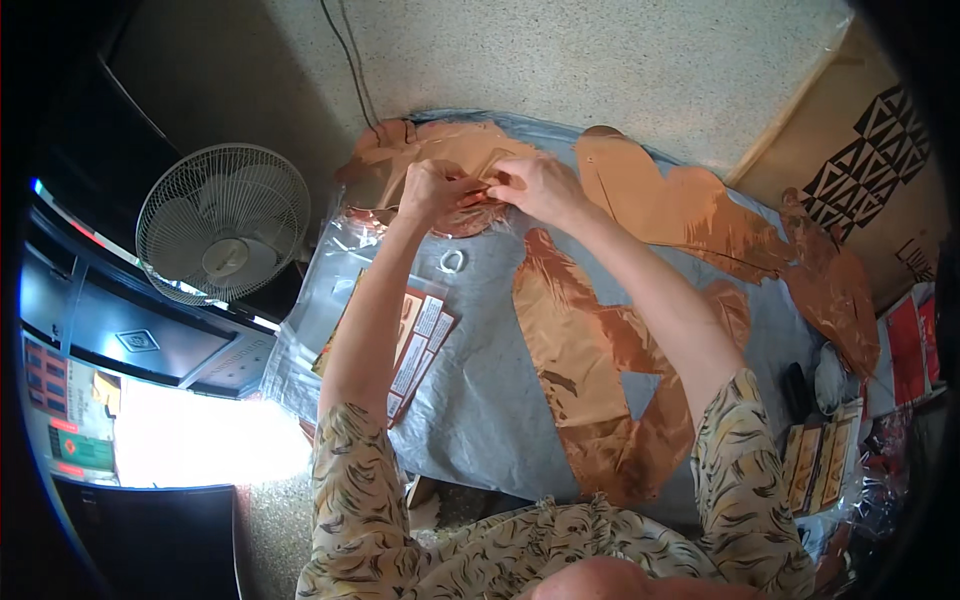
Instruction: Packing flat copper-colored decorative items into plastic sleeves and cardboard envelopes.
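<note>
Far from me, my left hand [435, 190] and my right hand [540, 187] work close together, fingers pinched on a crumpled copper-coloured foil balloon [468, 222]. The exact spot between the fingertips is too small to make out. More flat copper foil [455, 140] spreads behind and left of the hands. Below my left hand lies a small white coil [453, 261], perhaps ribbon. Beside my left forearm rest printed cards [422, 345] and a clear plastic bag [385, 270]. A large flat foil balloon [560, 370] stretches between my arms.
A grey-blue cloth [465, 400] covers the table. More foil balloons [640, 200] lie along its far right side. A white fan [225, 225] stands left, a cardboard box [870, 150] leans right. Packets [825, 460] sit at the right edge. A wall [600, 60] rises behind.
</note>
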